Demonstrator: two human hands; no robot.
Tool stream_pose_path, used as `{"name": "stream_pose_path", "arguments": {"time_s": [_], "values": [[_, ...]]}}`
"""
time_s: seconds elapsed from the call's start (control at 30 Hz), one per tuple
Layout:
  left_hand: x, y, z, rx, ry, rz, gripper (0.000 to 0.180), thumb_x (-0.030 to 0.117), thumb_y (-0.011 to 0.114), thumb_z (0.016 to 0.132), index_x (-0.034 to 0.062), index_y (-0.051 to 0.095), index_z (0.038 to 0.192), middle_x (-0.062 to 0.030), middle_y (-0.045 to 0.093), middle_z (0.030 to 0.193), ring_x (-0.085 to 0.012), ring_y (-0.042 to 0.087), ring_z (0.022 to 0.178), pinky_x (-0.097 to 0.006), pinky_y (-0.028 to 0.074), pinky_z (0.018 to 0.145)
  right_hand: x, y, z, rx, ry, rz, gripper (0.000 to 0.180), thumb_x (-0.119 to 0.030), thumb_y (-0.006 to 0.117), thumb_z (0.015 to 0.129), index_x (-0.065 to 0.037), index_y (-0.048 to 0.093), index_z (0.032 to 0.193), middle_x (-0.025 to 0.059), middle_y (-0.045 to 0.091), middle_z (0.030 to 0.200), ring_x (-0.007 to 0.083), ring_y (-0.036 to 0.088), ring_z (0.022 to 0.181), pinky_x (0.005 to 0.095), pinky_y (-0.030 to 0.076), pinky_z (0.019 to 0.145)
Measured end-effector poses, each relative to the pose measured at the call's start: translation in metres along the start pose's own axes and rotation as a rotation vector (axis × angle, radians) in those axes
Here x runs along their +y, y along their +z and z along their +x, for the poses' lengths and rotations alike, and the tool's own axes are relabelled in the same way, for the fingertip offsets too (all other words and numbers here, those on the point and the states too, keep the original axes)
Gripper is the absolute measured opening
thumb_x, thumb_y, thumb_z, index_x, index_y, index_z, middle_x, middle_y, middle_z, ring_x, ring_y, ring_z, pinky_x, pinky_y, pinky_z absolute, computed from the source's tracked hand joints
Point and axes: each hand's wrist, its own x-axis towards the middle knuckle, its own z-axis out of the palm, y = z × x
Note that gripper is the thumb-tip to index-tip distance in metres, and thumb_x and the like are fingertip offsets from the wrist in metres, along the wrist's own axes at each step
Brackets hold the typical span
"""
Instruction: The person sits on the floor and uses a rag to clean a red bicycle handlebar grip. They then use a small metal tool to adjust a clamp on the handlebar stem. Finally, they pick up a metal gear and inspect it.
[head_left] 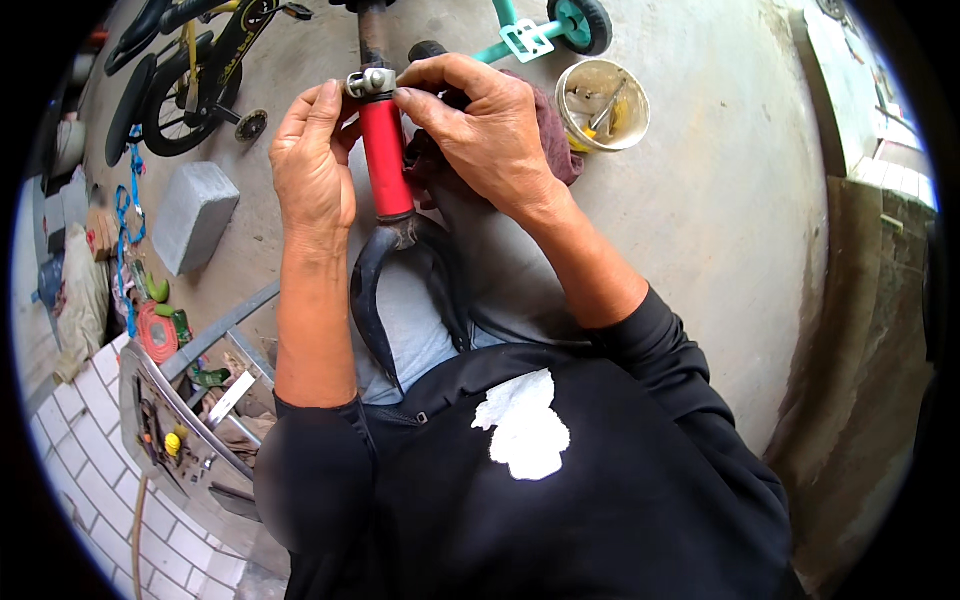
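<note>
The concrete floor (pixel 720 230) spread beneath everything, with a black-and-yellow bicycle (pixel 205 75) standing at your upper left. The black fork (pixel 368 285) lay across your lap, its legs pointing toward your torso. A pale bucket (pixel 638 112) stood to the right, and a grey block (pixel 195 217) sat to the left. The red tube (pixel 385 155) ran forward from the fork. Your left hand (pixel 338 98) and right hand (pixel 402 88) were narrow, fingertips flanking the silver clamp (pixel 372 83) at the tube's far end; whether either gripped it, I couldn't tell.
</note>
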Motion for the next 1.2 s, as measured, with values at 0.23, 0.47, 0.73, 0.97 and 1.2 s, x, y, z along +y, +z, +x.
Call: {"name": "stream_pose_path", "arguments": {"time_s": [0.23, 0.47, 0.73, 0.97, 1.2], "values": [[0.003, 0.001, 0.0, -0.007, -0.015, 0.012, 0.015, 0.014, 0.059, 0.095, 0.0002, 0.061, 0.1, -0.0079, 0.067, 0.093, -0.0163, 0.063, 0.086, -0.032, 0.051, 0.08, -0.002, 0.002, 0.005, 0.03, -0.059, 0.025, 0.019, -0.008, 0.071, 0.083, -0.002, 0.068, 0.101, 0.0054, 0.067, 0.082, 0.0103, 0.063, 0.07, 0.0233, 0.051, 0.063], [0.002, 0.001, 0.0, 0.01, -0.01, 0.004, 0.014, 0.013, 0.059, 0.094, 0.0003, 0.061, 0.101, -0.007, 0.066, 0.093, -0.0155, 0.062, 0.085, -0.03, 0.051, 0.079, -0.002, 0.007, 0.011, 0.071, -0.138, 0.009, 0.013, -0.012, 0.069, 0.079, -0.005, 0.068, 0.09, 0.012, 0.063, 0.08, 0.0292, 0.063, 0.072, 0.0346, 0.05, 0.063], [0.002, 0.0, -0.003, -0.005, 0.03, 0.026, 0.014, 0.011, 0.061, 0.093, 0.0002, 0.064, 0.101, -0.0069, 0.067, 0.095, -0.0149, 0.063, 0.088, -0.028, 0.051, 0.08, -0.005, 0.008, 0.011, 0.053, -0.148, -0.035, 0.013, -0.011, 0.07, 0.079, -0.004, 0.069, 0.09, 0.0113, 0.065, 0.081, 0.0269, 0.064, 0.072, 0.0329, 0.051, 0.064], [0.004, -0.001, -0.005, -0.024, 0.071, 0.071, 0.018, 0.008, 0.061, 0.092, 0.0018, 0.065, 0.108, -0.006, 0.068, 0.097, -0.0136, 0.064, 0.089, -0.028, 0.051, 0.079, -0.012, 0.009, 0.01, 0.049, -0.045, -0.029, 0.013, -0.011, 0.072, 0.079, -0.003, 0.07, 0.09, 0.0106, 0.066, 0.081, 0.0222, 0.065, 0.07, 0.0295, 0.051, 0.062], [0.008, -0.004, -0.001, -0.043, -0.033, -0.008, 0.013, 0.011, 0.062, 0.092, 0.0019, 0.064, 0.101, -0.0067, 0.067, 0.094, -0.013, 0.063, 0.086, -0.028, 0.052, 0.077, -0.008, 0.009, 0.007, 0.044, -0.065, -0.046, 0.015, -0.009, 0.071, 0.084, -0.002, 0.07, 0.097, 0.0024, 0.068, 0.082, 0.0065, 0.06, 0.07, 0.0207, 0.049, 0.063]]}}
